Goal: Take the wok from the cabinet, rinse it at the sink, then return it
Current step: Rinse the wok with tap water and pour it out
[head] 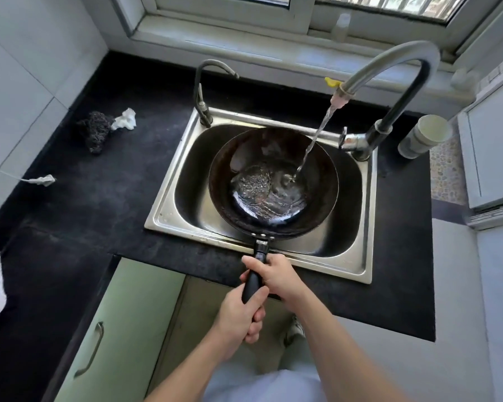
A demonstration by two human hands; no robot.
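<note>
A black counter (99, 184) is wrapping round this kitchen corner, with a steel sink (186, 169) sitting under the window. Nearest the person, the left hand (238, 314) is gripping the tail end of the black handle (253, 281), fingers curled tight round it. Just beyond, the right hand (273, 277) is clamping the same handle closer to the bowl, so the two hands are stacking one behind the other. The handle's long axis is pointing straight away from the person, over the sink's front edge. The wok (273, 181) is lying ahead of both hands, hanging inside the basin, roughly level. Water (314, 140) is falling at a slant from the tall faucet (389, 71) at the far right and pooling in the wok's bottom. Rinsing is looking well underway; tipping the water out is probably coming next, pivoting about that handle, with the right hand steering.
</note>
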